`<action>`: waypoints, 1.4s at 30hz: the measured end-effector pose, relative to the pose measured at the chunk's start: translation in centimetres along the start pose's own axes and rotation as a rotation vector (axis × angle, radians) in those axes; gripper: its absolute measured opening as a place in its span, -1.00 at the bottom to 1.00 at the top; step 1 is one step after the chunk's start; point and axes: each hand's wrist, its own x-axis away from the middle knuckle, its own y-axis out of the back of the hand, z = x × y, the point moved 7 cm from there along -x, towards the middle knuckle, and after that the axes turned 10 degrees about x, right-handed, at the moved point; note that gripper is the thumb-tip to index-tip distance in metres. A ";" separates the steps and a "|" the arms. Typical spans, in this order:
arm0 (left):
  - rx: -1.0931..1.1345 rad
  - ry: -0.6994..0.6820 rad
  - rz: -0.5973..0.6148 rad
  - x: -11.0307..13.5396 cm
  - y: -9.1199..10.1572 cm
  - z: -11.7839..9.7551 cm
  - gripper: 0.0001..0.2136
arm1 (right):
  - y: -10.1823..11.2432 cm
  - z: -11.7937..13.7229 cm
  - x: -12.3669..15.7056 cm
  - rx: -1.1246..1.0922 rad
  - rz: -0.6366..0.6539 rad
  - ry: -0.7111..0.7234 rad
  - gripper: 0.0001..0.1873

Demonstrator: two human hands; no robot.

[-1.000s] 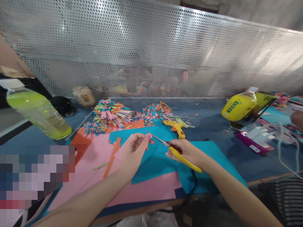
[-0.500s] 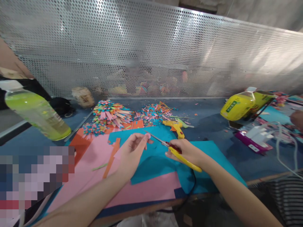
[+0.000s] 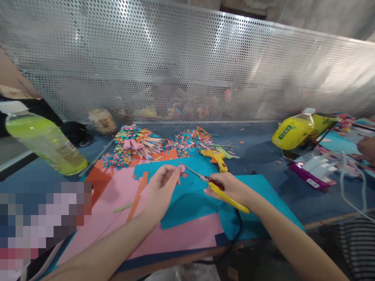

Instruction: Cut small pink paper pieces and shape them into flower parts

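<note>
A: Here's the small pink paper piece (image 3: 182,168), up above the turquoise sheet (image 3: 190,201), pinched between thumb and fingertips of the left hand (image 3: 164,187)!

B: And the right hand (image 3: 230,185)?

A: Fingers curled around the yellow handles of the scissors (image 3: 227,197), blades pointing left at that pinch. Whether they touch the paper, I honestly can't make out; the tips are too small from here.

B: What's around them?

A: Just beyond the scissors, the yellow glue gun (image 3: 217,159); behind it, a heap of snipped scraps (image 3: 190,139). Left of that, a fringed paper cone (image 3: 137,141).

B: Room to move?

A: On the right, dark blue tabletop (image 3: 258,152) stretches from glue gun to yellow bottle (image 3: 293,130). Nearer, the large pink sheet (image 3: 190,238) ends just inside the front edge. At the back edge, the perforated panel (image 3: 187,50) stands like a wall.
</note>
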 end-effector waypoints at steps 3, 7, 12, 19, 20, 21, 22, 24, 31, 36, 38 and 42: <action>-0.002 0.002 0.005 0.0 0.1 0.1 -0.85 | -0.1 -0.1 0.0 0.006 0.002 -0.001 -0.51; -0.001 0.007 -0.010 -0.1 0.3 0.2 -0.85 | -0.1 -0.3 0.1 0.000 0.007 -0.013 -0.51; 0.009 -0.015 -0.027 -0.3 0.4 0.2 -0.84 | -0.1 -0.3 0.1 -0.002 0.014 -0.017 -0.50; -0.022 -0.074 -0.002 -0.4 0.5 -0.1 -0.86 | -0.1 -0.2 0.1 0.000 0.011 -0.023 -0.50; -0.021 -0.081 -0.003 -0.5 0.6 -0.1 -0.86 | -0.1 -0.3 0.1 -0.001 0.011 -0.024 -0.50; -0.018 -0.088 -0.005 -0.5 0.6 -0.1 -0.87 | 0.0 -0.3 0.1 -0.001 0.010 -0.026 -0.50; -0.015 -0.094 -0.008 -0.6 0.6 -0.1 -0.87 | 0.0 -0.3 0.1 -0.002 0.009 -0.027 -0.50; -0.011 -0.100 -0.016 -0.7 0.7 -0.1 -0.86 | 0.0 -0.3 0.1 -0.003 0.009 -0.029 -0.50; -0.046 -0.020 0.022 -0.7 0.4 0.6 -0.80 | 0.1 -0.3 0.0 -0.016 0.003 -0.024 -0.50; -0.072 -0.006 0.040 -0.5 0.2 0.5 -0.80 | 0.1 -0.2 0.0 -0.020 -0.007 -0.010 -0.51; -0.080 -0.009 0.046 -0.4 0.0 0.4 -0.81 | 0.0 -0.3 -0.1 -0.020 -0.012 -0.005 -0.52; -0.100 0.004 0.063 -0.3 -0.3 0.2 -0.81 | -0.2 -0.4 -0.2 -0.020 -0.010 0.002 -0.52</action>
